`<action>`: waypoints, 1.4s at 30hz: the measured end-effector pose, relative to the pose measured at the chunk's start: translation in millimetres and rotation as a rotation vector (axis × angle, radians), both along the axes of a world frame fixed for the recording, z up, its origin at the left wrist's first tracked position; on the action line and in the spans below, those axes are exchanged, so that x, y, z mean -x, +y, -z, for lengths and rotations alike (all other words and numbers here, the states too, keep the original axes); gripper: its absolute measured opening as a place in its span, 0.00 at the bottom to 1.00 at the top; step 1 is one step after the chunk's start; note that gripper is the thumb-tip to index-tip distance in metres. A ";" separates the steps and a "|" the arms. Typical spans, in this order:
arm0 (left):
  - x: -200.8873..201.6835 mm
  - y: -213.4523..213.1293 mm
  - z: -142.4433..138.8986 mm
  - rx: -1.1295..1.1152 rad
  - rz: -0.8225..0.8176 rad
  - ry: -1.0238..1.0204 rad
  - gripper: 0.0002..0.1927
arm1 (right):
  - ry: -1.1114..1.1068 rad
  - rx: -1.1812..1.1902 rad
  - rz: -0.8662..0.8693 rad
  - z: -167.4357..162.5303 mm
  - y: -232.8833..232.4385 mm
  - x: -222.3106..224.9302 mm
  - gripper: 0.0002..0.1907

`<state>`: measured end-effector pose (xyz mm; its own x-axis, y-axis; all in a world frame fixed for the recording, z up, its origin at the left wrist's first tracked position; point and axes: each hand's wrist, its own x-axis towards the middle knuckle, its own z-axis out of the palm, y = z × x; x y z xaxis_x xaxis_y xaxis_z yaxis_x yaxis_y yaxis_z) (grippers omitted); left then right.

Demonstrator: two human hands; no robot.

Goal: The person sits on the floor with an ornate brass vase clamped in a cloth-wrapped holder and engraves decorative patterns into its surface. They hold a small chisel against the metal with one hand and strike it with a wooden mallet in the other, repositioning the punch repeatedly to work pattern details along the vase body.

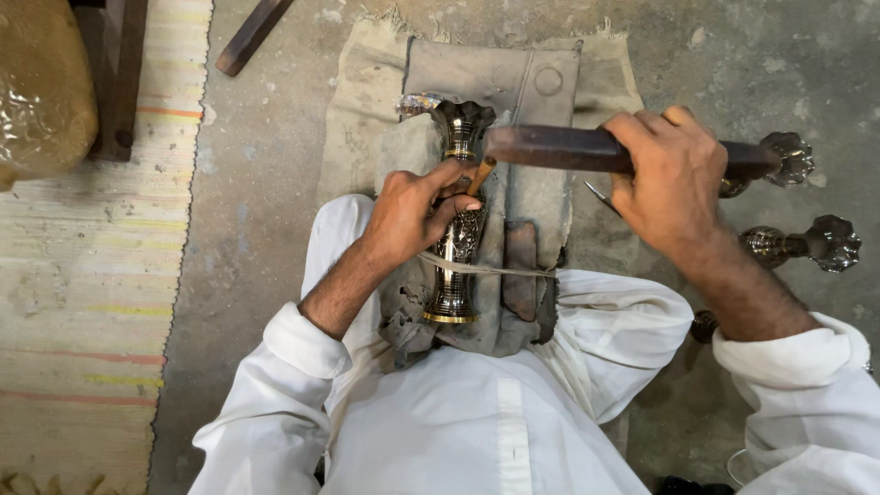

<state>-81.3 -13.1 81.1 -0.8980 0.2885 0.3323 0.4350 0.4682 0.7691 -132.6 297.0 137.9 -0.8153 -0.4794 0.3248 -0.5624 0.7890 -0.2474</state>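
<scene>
A dark engraved metal vase (456,268) with a brass-coloured foot lies lengthwise on a grey padded cloth (524,192) over my lap, tied down by a thin cord (500,269). My left hand (411,213) pinches a small wooden-handled chisel (480,174) against the vase's middle. My right hand (669,174) grips a long dark wooden bar (559,147), held level above the chisel's top end. I wear white sleeves.
Two similar metal vases (790,158) (807,244) lie on the concrete floor at right, a third partly hidden under my right arm. A striped woven mat (87,275) covers the floor at left, with a wooden furniture leg (119,78) and a plank (249,35) beyond.
</scene>
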 end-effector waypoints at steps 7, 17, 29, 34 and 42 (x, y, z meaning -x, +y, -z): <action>0.9 -2.9 0.8 0.057 0.011 -0.018 0.21 | 0.168 -0.177 0.032 -12.3 -5.9 -8.0 0.16; -0.7 -5.4 -5.0 -0.099 0.023 -0.080 0.22 | -0.019 -0.298 0.044 -12.5 0.2 -15.7 0.20; 4.3 -3.9 -8.7 0.076 0.192 -0.067 0.18 | -0.188 0.325 0.142 24.4 -0.4 -27.9 0.15; 5.0 -4.1 -7.4 0.078 0.193 -0.067 0.17 | 0.139 -0.106 0.114 16.7 2.6 -32.5 0.16; 6.5 -1.7 -6.5 0.047 0.175 -0.034 0.17 | -0.030 0.012 0.111 -2.6 1.6 -32.6 0.17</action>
<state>-87.7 -14.8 87.6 -0.8434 0.4555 0.2850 0.4868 0.4235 0.7640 -100.0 298.5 140.5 -0.8723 -0.3822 0.3050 -0.4644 0.8427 -0.2725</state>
